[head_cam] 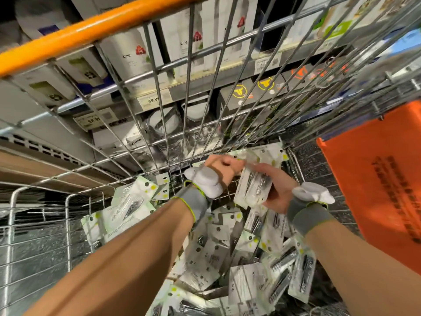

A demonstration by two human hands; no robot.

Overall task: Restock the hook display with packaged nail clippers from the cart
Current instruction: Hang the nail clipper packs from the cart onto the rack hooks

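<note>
Over the wire cart (159, 92), both hands (276, 185) reach forward, gripping one clipper pack (255, 187) together.

Hands: two, left (224, 173) and right (276, 185)
Packs (211, 258) in cart (159, 92): dozens, too many to count
Packs held: a few, exact number unclear
Orange bags (373, 179): one

Wire cart (141, 160), orange top rail (95, 30). Basket floor covered by loose heap of packaged nail clippers (211, 258), overlapping, mixed face-up and face-down; some lean against the far wire wall.
</note>
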